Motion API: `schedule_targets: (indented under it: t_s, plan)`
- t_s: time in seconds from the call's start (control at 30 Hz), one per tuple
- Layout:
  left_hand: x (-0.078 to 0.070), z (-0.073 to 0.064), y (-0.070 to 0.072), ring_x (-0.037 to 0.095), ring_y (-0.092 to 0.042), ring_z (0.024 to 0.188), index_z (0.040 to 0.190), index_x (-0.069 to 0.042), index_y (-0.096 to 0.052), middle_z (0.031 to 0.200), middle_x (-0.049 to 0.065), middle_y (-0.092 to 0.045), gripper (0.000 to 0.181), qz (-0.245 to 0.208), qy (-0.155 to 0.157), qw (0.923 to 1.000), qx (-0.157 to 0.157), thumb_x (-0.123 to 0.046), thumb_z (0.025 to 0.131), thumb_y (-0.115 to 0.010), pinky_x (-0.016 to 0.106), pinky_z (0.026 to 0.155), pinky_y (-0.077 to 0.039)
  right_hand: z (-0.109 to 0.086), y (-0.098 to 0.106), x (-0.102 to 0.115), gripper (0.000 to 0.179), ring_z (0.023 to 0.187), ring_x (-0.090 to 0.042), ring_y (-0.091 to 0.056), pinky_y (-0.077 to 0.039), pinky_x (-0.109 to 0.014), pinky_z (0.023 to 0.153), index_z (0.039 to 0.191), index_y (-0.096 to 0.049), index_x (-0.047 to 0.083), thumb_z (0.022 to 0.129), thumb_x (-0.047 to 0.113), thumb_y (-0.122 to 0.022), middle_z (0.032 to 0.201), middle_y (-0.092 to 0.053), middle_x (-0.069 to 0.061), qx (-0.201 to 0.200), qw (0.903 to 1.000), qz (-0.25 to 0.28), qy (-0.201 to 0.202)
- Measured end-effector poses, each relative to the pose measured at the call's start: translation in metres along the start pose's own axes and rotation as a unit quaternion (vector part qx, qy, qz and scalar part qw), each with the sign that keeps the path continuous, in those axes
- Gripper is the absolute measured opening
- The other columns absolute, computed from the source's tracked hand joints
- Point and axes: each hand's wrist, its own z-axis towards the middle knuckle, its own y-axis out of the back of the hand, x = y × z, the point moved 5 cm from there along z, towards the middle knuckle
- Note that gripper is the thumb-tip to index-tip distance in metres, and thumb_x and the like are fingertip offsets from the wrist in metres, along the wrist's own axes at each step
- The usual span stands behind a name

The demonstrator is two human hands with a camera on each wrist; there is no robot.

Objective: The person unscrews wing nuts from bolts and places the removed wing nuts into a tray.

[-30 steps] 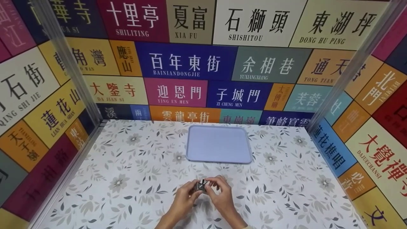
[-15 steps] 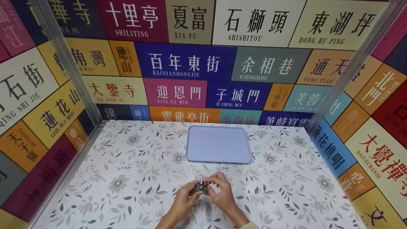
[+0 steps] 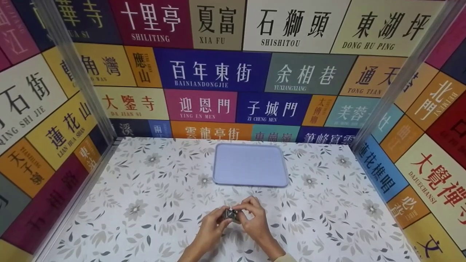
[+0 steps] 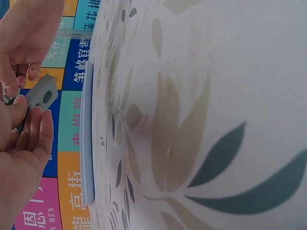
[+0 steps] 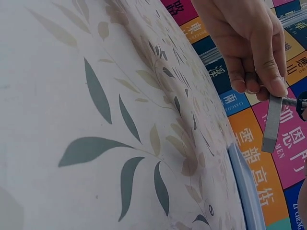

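Observation:
A small grey metal block with a round hole is held above the table, low centre in the head view. My left hand pinches it between thumb and fingertips. A threaded bolt stands out from the block's face in the right wrist view, with a dark knob-like piece on it, cut off by the frame edge. My right hand has thumb and curled forefinger at this bolt end, pinching it. In the left wrist view the right hand's fingers hide most of the bolt.
A pale lilac tray lies on the table beyond both hands. The table has a leaf-and-flower print. Walls covered in colourful sign panels enclose it at the back and both sides.
My right hand has shifted slightly up and its fingers have turned about the dark piece, whose outline looks different. The left hand and the block stay nearly in place.

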Motion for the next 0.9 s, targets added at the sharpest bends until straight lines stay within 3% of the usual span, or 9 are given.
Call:
schedule_targets:
  t_s: [0.27,0.63,0.9]
  plan:
    - [0.0003,-0.0003,-0.0006,0.005,-0.064,0.085,0.126,0.005,-0.062,0.106,0.011,-0.069,0.039,-0.010,0.003,0.9999,0.002,-0.018,0.095,-0.067,0.020,0.075,-0.058,-0.0003,0.0018,-0.0016,0.034,0.077,-0.026,-0.052,-0.041,-0.033,0.060,0.076,-0.075,0.001,0.063,-0.029,-0.067,0.078,-0.059,-0.016,-0.011,0.9998,0.009,0.013]
    - [-0.0015,-0.0006,-0.0010,0.004,-0.064,0.087,0.127,0.004,-0.062,0.110,0.012,-0.069,0.040,0.004,0.005,1.0000,0.004,-0.019,0.095,-0.066,0.020,0.076,-0.058,-0.0027,0.0028,-0.0027,0.032,0.077,-0.027,-0.051,-0.047,-0.025,0.064,0.074,-0.073,-0.003,0.065,-0.032,-0.065,0.080,-0.057,-0.016,-0.025,0.9986,0.026,0.038]
    - [-0.0022,-0.0004,-0.0014,0.004,-0.064,0.087,0.125,0.006,-0.063,0.109,0.012,-0.070,0.038,0.005,0.001,1.0000,0.000,-0.017,0.095,-0.067,0.021,0.076,-0.059,-0.0037,0.0041,-0.0020,0.032,0.078,-0.027,-0.052,-0.046,-0.021,0.066,0.072,-0.072,-0.002,0.062,-0.032,-0.065,0.080,-0.057,-0.016,-0.039,0.9987,0.019,0.026]
